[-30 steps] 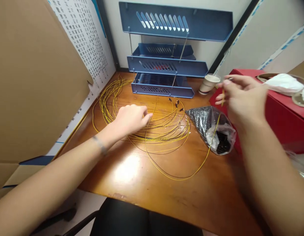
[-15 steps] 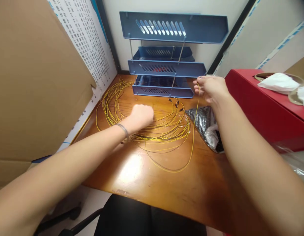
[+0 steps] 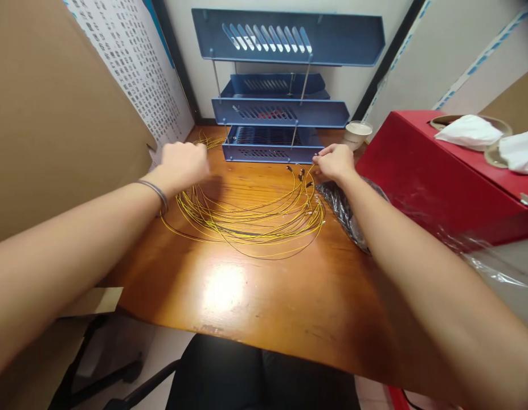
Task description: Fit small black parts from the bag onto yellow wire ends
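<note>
A loose coil of thin yellow cables (image 3: 246,219) with small dark connectors lies on the wooden desk (image 3: 264,296). My left hand (image 3: 182,162) hovers blurred over the coil's far left part, fingers curled; whether it grips a strand I cannot tell. My right hand (image 3: 334,162) rests at the coil's right end by the connector tips (image 3: 304,173), fingers pinched at a cable end. Beneath my right forearm lies a dark plastic bag (image 3: 344,208).
A blue three-tier letter tray (image 3: 285,94) stands at the back of the desk. A paper cup (image 3: 356,134) sits beside it. A red box (image 3: 434,176) with white cloths on top fills the right. Cardboard (image 3: 54,125) leans on the left. A black chair (image 3: 229,376) is below.
My right hand came down from above the bag to the connector ends, laying the long loop into the coil. My left hand moved from the coil's middle to its far left.
</note>
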Available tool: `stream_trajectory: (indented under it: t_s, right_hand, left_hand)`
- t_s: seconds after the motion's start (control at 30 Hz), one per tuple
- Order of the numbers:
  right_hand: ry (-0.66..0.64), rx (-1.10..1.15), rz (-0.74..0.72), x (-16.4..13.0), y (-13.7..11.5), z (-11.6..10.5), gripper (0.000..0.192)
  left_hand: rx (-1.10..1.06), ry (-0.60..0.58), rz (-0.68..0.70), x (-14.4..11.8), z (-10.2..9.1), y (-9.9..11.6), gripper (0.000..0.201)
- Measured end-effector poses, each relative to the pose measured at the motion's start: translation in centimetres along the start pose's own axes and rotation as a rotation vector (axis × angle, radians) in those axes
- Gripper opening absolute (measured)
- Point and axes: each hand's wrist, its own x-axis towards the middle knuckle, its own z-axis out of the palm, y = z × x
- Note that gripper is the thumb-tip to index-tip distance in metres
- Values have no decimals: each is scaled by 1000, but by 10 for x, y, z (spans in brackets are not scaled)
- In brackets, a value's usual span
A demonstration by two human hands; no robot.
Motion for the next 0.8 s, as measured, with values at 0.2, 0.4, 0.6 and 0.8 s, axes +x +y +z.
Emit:
stream_trajectory:
  t_s: [0.2, 0.4, 0.6, 0.8]
  right_hand:
    - [-67, -265, -158, -22, -1, 1, 18]
    - [-39, -159, -327, -86, -2, -37, 16]
    - [-397, -330, -180, -138, 21, -73, 12]
    - [-476, -356, -206, -147, 34, -78, 9]
  left_hand:
    - [-202, -78, 422, -72, 11, 90, 37]
    - [-357, -83, 501, -91, 21, 120, 32]
    - [-396, -45, 377, -54, 24, 148, 33]
    - [-310, -106, 268, -12, 23, 182, 56]
